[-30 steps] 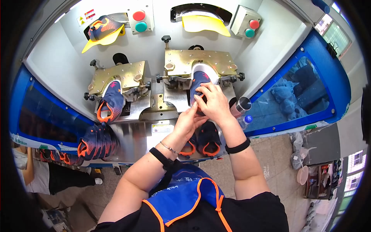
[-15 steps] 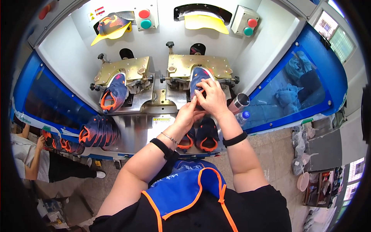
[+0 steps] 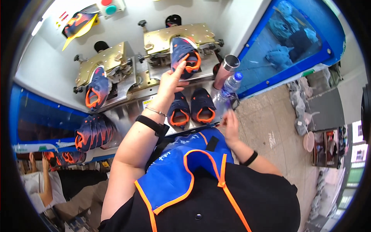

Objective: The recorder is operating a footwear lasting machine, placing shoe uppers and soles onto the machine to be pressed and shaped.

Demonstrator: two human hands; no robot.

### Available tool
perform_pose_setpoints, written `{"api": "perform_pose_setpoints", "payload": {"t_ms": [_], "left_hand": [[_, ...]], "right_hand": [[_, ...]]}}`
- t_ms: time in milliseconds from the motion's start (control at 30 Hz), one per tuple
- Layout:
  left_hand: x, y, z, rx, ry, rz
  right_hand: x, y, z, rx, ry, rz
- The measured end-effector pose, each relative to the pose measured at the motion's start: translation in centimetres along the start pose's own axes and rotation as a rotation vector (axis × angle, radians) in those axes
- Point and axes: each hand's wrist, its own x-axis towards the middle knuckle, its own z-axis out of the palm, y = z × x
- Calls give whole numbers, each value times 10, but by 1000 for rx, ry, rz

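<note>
A navy shoe upper with orange lining has its toe under the brass-coloured clamp plate of the right-hand press. My left hand reaches up to it, fingers stretched and apart, one of them against the orange collar. My right hand hangs low beside my blue apron, off the machine's edge; motion smears its fingers and nothing held can be made out. Two more navy shoe uppers, one on the left and one on the right, stand on the metal ledge below the press.
Another shoe upper sits in the left press. Several stacked uppers lie at the ledge's left. A pink tumbler and a water bottle stand at its right end. Another person is at the lower left.
My right hand has let go of the shoe upper and dropped down and right, beside my apron. My left hand stays at the upper. The whole view has turned and shifted right.
</note>
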Motion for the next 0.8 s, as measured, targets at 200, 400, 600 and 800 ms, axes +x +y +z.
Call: {"api": "perform_pose_setpoints", "payload": {"t_ms": [200, 400, 600, 800], "left_hand": [[14, -7, 11, 0, -2, -38], [12, -3, 4, -90, -38, 45], [-28, -41, 8, -392, -166, -47], [-13, -23, 0, -445, -235, 40]], "right_hand": [[3, 75, -49, 687, 145, 846], [-12, 52, -20, 626, 220, 732], [-29, 4, -1, 77, 208, 184], [20, -145, 114, -607, -130, -1004]]}}
